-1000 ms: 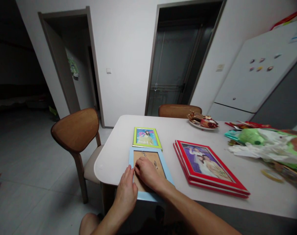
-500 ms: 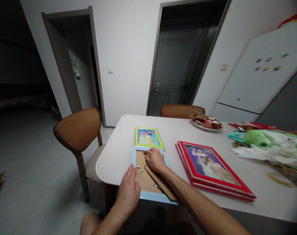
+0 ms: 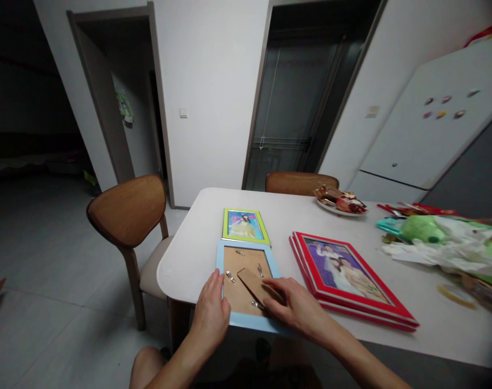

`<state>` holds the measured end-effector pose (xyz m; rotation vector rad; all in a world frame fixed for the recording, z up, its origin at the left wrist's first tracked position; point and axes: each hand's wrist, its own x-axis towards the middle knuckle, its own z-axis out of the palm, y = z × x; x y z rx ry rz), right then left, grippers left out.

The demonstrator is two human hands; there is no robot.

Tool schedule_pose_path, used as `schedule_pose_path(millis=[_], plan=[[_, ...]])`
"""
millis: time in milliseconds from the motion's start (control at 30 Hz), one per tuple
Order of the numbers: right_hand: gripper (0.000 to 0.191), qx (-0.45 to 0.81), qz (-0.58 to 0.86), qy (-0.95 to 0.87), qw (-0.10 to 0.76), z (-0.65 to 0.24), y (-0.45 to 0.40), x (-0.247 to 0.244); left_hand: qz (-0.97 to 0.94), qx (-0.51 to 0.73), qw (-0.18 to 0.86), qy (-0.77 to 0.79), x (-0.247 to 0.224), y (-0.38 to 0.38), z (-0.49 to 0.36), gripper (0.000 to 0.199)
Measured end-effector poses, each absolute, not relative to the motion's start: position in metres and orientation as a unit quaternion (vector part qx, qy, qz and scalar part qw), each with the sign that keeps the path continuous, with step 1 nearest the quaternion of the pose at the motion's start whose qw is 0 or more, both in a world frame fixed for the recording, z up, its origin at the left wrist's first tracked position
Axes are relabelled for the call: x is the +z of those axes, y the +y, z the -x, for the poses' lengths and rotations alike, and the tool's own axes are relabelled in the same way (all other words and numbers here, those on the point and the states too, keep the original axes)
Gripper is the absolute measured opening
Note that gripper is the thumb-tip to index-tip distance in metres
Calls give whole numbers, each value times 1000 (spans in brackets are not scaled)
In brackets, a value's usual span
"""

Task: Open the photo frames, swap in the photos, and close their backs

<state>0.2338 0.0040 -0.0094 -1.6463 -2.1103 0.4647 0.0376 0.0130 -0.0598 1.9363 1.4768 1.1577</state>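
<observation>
Blue frame (image 3: 250, 322): touched by outstretched left hand (image 3: 211, 310), partly hidden by curled right hand (image 3: 298, 307); cannot tell whether gripping stand (image 3: 252, 283).

On the white table (image 3: 189, 256) facing you lie a blue frame (image 3: 238, 298), back up, a lime-green picture frame (image 3: 245, 226), stacked red frames (image 3: 347, 270) and a loaded plate (image 3: 338, 212).
</observation>
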Motion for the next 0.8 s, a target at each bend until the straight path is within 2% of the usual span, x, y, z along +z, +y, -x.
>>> schedule_pose_path(millis=[167, 400, 567, 667, 800], plan=[[51, 179, 608, -740, 226, -227, 9, -12, -703, 411, 203, 543, -62, 13, -39, 51], [46, 182, 613, -730, 241, -229, 12, -2, -699, 395, 231, 550, -49, 13, -40, 48], [46, 206, 618, -714, 256, -231, 15, 7, -658, 417, 300, 552, -35, 25, -43, 48], [45, 220, 613, -700, 294, -227, 17, 16, -619, 473, 352, 519, -31, 31, -44, 45], [43, 233, 565, -716, 338, -221, 18, 20, -519, 537, 472, 469, -21, 37, -36, 42]])
